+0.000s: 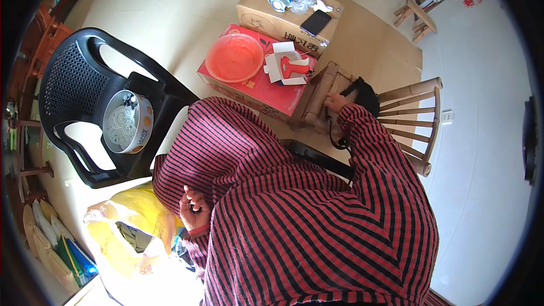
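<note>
Fabric (317,238) in red-and-black stripes fills the foreground; the left hand (195,212) lies half-curled against it, near a yellow plastic bag (127,212); whether it holds anything I cannot tell; the right hand (335,102) reaches to a bamboo chair (411,87), partly closed, its grip unclear, just beside a black bag-like item (367,100), which seems reached but not lifted; beyond, a red tool (293,68) sits in its already opened white carton (285,49), not taken out; farthest, a phone (315,22) lies on a cardboard box (266,20).
</note>
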{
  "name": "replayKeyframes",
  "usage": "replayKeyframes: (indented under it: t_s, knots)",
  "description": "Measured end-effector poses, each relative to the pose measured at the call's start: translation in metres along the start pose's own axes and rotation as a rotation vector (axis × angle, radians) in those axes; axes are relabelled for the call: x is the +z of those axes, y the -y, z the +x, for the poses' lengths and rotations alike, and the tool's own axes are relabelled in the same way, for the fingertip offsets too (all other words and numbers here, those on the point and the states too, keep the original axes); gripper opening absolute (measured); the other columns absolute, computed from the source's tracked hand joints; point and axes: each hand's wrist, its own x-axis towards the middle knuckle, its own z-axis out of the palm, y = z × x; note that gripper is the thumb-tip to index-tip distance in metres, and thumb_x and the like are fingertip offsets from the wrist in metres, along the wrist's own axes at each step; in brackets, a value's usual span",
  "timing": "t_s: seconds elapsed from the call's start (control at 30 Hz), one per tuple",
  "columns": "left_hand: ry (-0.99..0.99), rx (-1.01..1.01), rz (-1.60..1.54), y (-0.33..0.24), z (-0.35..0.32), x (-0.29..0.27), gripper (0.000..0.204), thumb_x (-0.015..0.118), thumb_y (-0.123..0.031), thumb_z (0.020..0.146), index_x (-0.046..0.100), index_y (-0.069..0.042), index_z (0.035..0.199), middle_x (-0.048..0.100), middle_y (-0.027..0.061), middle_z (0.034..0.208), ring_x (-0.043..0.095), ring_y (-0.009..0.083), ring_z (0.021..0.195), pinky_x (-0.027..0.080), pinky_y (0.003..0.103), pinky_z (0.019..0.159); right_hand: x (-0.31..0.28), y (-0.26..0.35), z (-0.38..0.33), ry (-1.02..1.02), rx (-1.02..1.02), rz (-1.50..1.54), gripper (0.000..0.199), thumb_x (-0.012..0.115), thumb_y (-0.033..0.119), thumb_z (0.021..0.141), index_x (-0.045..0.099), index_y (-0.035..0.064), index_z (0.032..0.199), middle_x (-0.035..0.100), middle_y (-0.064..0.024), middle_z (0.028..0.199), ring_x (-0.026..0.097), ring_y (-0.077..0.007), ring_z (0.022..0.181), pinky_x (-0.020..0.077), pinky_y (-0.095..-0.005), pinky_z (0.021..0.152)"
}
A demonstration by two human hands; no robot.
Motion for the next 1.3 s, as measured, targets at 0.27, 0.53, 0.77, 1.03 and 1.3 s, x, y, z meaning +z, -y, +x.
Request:
replayKeyframes:
  t_s: [0.27, 0.53, 0.77, 1.03, 1.3]
  knots:
    - [0.037, -0.036, -0.005, -0.002, 0.004, -0.002, 0.031, 0.048, 0.0, 0.082, 0.057, -0.002, 0.111, 0.053, 0.0032, 0.085, 0.043, 0.0122, 0.068, 0.037, 0.022, 0.053, 0.001, 0.001, 0.004, 0.048, -0.054, 0.008, 0.031, 0.059, 0.025, 0.074, 0.065, 0.0069, 0.098, 0.065, -0.0181, 0.086, 0.064, -0.0327, 0.084, 0.0505, -0.0397, 0.076]
    - [0.012, -0.008, -0.017, -0.003, 0.001, -0.005, 0.039, 0.046, 0.006, 0.076, 0.057, -0.002, 0.112, 0.056, 0.0055, 0.091, 0.045, 0.0135, 0.071, 0.038, 0.022, 0.054, -0.017, 0.019, 0.002, 0.256, 0.018, -0.005, 0.027, 0.058, 0.023, 0.073, 0.066, 0.0045, 0.091, 0.065, -0.0179, 0.084, 0.065, -0.0306, 0.082, 0.0513, -0.0389, 0.074]
    - [0.006, -0.018, -0.048, 0.001, 0.004, 0.003, 0.04, 0.046, 0.008, 0.074, 0.057, -0.002, 0.112, 0.056, 0.0073, 0.093, 0.046, 0.0147, 0.074, 0.039, 0.022, 0.055, -0.014, 0.004, 0.003, 0.165, -0.048, -0.035, 0.026, 0.057, 0.023, 0.074, 0.068, 0.0076, 0.092, 0.066, -0.0174, 0.086, 0.065, -0.0307, 0.083, 0.0512, -0.0396, 0.075]
    - [-0.096, 0.05, 0.042, 0.001, 0.01, 0.004, 0.04, 0.045, 0.008, 0.074, 0.058, -0.001, 0.111, 0.055, 0.0071, 0.094, 0.046, 0.0141, 0.074, 0.037, 0.02, 0.05, -0.071, -0.068, 0.144, -0.51, 0.005, -0.22, 0.018, 0.056, 0.025, 0.077, 0.069, 0.0127, 0.077, 0.063, -0.0159, 0.077, 0.063, -0.0336, 0.072, 0.0494, -0.044, 0.064]
    - [-0.17, 0.119, 0.031, -0.006, 0.027, 0.013, 0.04, 0.045, 0.007, 0.075, 0.057, -0.001, 0.113, 0.052, 0.004, 0.091, 0.043, 0.0126, 0.073, 0.034, 0.019, 0.048, -0.168, -0.057, 0.291, -0.603, 0.196, -0.128, 0.024, 0.055, 0.015, 0.077, 0.067, 0.0168, 0.097, 0.065, -0.0154, 0.09, 0.063, -0.0325, 0.085, 0.0509, -0.0403, 0.075]
